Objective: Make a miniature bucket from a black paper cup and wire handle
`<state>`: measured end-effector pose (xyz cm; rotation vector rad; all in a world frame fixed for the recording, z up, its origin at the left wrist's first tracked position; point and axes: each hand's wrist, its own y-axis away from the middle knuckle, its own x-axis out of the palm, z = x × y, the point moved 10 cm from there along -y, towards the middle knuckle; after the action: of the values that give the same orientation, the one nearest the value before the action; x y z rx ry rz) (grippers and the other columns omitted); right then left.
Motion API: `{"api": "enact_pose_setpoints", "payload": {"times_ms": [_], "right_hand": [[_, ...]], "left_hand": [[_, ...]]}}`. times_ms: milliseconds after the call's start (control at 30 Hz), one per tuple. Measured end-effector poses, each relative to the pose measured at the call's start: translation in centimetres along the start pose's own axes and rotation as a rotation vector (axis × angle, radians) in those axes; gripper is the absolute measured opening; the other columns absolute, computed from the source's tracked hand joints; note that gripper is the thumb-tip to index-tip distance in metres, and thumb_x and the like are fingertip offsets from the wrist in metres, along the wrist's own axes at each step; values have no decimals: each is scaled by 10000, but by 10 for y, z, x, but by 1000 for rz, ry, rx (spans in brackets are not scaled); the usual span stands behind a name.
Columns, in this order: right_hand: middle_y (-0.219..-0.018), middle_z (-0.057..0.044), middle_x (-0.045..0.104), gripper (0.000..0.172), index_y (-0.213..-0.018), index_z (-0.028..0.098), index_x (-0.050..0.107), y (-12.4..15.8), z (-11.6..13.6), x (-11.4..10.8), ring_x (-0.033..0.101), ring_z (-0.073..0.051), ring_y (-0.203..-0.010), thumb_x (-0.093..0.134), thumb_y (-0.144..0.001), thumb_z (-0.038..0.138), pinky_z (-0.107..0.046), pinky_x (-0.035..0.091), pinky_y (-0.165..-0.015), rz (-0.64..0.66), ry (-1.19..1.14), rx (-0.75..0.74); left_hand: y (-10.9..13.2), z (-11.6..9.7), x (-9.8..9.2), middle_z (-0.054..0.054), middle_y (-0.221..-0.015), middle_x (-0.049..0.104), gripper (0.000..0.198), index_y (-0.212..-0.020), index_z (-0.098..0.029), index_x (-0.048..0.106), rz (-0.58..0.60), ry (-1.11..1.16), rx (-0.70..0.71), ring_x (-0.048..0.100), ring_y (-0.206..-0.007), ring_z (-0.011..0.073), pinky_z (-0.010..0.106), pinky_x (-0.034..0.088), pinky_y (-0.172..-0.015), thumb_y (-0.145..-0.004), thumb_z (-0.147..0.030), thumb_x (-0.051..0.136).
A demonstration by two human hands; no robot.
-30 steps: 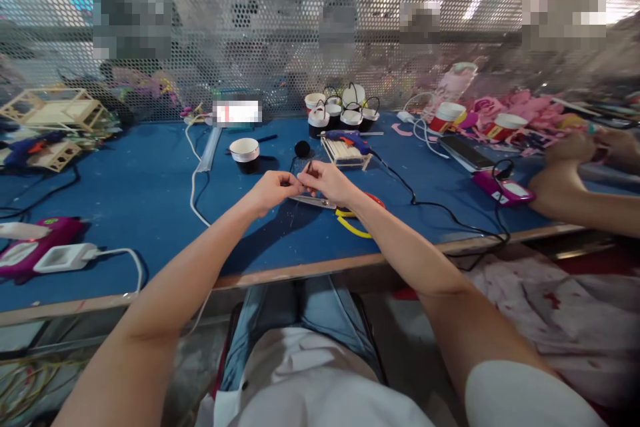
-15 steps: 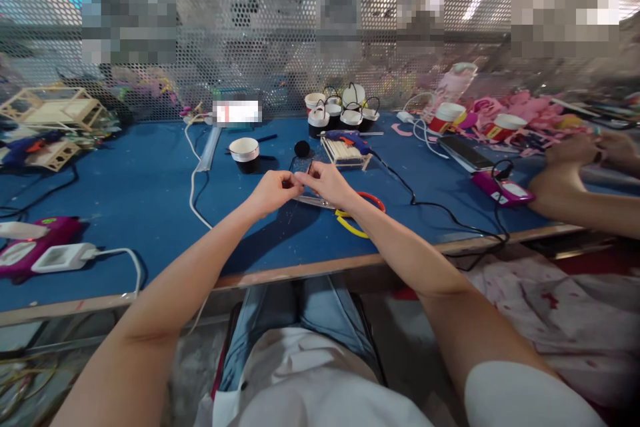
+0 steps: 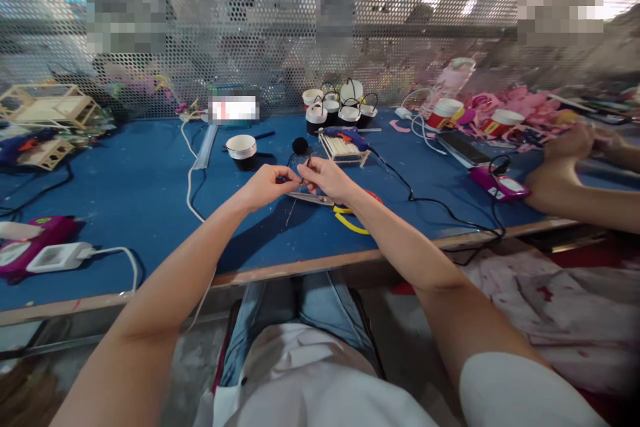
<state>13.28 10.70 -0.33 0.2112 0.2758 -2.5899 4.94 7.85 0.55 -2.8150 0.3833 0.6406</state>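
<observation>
Over the blue table, my left hand (image 3: 267, 187) and my right hand (image 3: 327, 179) meet fingertip to fingertip, both closed in a pinch. A thin dark strip (image 3: 307, 163) sticks up from the right fingers. What lies between the left fingertips is too small to make out. Just beyond the hands is a black fluffy ball (image 3: 300, 146). Scissors (image 3: 350, 221) with yellow and red handles lie beneath my right wrist, blades pointing left. A black cup with a white rim (image 3: 242, 150) stands to the left.
A blue glue gun (image 3: 345, 136) rests on a wooden stick rack (image 3: 345, 155), its cord trailing right. Several small cups with black loops (image 3: 350, 113) stand behind. Purple power strips (image 3: 500, 185) lie at both sides. At right are another person's arms (image 3: 565, 177).
My fingertips have parted slightly, and the dark strip shows more clearly between them. The whole view has shifted a little; the objects on the table stay in place.
</observation>
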Motion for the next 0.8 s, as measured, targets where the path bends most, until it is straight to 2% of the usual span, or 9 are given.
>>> {"api": "enact_pose_setpoints", "payload": {"times_ms": [200, 333, 567, 800], "right_hand": [[-472, 74, 449, 331, -650, 170, 423, -1, -2, -1, 411, -25, -380, 573, -804, 422, -154, 344, -370, -6, -10, -17], [-469, 76, 437, 324, -657, 175, 412, -1, -4, -5, 406, -29, -385, 572, -807, 413, -155, 347, -365, -51, 19, 7], [-468, 65, 449, 316, -671, 180, 407, -1, 0, -6, 411, -41, -382, 538, -830, 419, -168, 343, -377, -82, 151, -53], [-489, 59, 441, 307, -649, 178, 394, 3, 13, -11, 411, -49, -425, 513, -842, 385, -182, 312, -425, -167, 319, -120]], "left_hand": [[1, -12, -7, 21, -670, 596, 144, -702, -132, 618, -132, -266, 144, 500, -614, 116, 224, 376, -573, -715, -264, 564], [4, -18, -6, 34, -710, 592, 144, -707, -137, 608, -183, -364, 210, 516, -657, 127, 230, 383, -596, -736, -260, 540], [0, -1, -3, 2, -608, 555, 211, -682, -121, 596, -95, -105, 24, 446, -548, 93, 219, 339, -537, -721, -327, 569], [1, 1, -4, -4, -609, 543, 225, -680, -107, 606, -118, -60, -8, 440, -560, 89, 219, 330, -549, -706, -330, 587]]}}
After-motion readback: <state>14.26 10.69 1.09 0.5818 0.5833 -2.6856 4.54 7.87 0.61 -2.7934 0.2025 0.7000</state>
